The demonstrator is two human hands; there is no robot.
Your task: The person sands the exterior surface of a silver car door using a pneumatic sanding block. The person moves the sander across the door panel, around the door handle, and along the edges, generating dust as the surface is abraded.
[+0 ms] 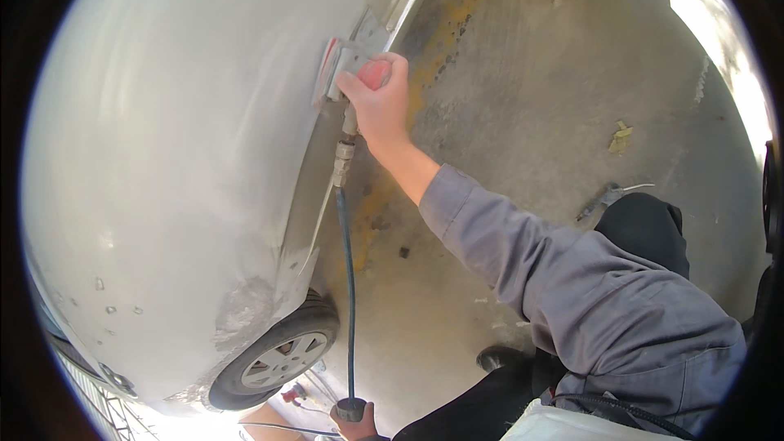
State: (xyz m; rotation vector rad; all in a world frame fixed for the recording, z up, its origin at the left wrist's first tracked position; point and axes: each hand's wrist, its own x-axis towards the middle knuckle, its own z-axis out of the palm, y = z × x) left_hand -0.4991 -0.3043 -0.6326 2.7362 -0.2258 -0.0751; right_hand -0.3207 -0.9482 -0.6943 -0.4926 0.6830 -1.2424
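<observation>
My right hand (382,110) is closed around the red-topped body of an air sander (346,59). Its flat pad rests against the edge of a pale grey car body panel (180,163). From the sander's metal coupling (343,162) a dark air hose (351,286) runs down the picture. At the lower edge my left hand (364,422) is wrapped around a short black cylinder (351,408) where the hose ends or passes through; which of these I cannot tell. Most of my left forearm is hidden.
Below the panel's scuffed patch (245,310) is a car wheel (282,361). On the stained concrete floor (506,114) lie a gun-shaped tool (608,198) and a yellowish scrap (621,137). A black-clad knee (645,229) sits beside my right arm. Near the wheel is a red fitting (292,395).
</observation>
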